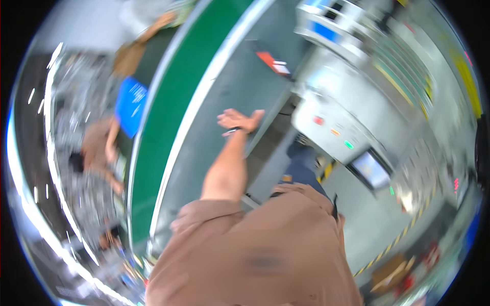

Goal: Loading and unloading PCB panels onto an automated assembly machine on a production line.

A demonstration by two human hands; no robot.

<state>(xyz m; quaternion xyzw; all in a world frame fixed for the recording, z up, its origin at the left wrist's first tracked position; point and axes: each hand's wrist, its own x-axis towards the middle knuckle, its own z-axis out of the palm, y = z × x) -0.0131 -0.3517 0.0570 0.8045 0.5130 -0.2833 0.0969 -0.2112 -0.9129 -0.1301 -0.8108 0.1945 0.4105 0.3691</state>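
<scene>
Fingers [223,120] of left hand [241,121] spread over grey surface [199,153]; right hand unseen; drift could snag wristband [234,130] on ten-o'clock conveyor rail [197,96].

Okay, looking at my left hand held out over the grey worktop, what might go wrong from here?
The orange-and-white item lies near the edge of the grey worktop, so a careless sweep of the left hand might knock it off. The dark wristband could perhaps snag if the arm strayed to the green belt alongside; whether the belt is running can't be told.
</scene>
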